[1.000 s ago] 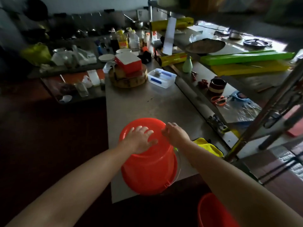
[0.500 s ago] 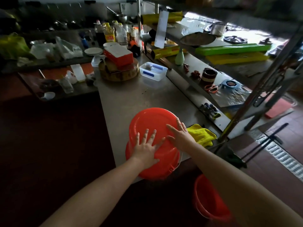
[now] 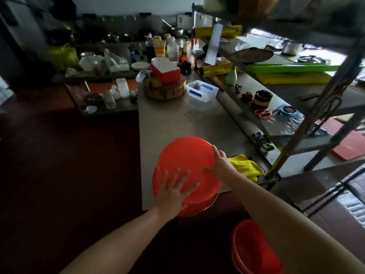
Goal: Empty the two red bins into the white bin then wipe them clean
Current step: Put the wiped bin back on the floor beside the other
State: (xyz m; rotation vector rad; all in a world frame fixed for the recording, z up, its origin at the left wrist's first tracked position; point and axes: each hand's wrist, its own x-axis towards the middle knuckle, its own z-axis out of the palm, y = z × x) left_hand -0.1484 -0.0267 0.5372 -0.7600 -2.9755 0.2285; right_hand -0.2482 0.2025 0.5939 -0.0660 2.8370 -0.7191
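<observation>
**Both hands flat on upturned red bin**

Left hand (image 3: 173, 192): fingers spread, palm pressed on the near side of the bin's base. Right hand (image 3: 221, 165): fingers straight along the base's right edge, thumb out across the top. Neither hand curls round anything.

Steel bench (image 3: 177, 123) runs away from the camera. Red bin (image 3: 187, 159) sits upside down at the bench's near end, rim overhanging the near edge. Second red bin (image 3: 250, 252) is upright on the floor, lower right, partly behind the right forearm; can't tell what's in it.

At the far end of the bench is a round wooden chopping block (image 3: 164, 89), with a clear plastic container (image 3: 202, 93) with blue clips just right of it. Yellow cloth (image 3: 246, 167) lies on the bench just right of the upturned bin, near the right hand.
</observation>
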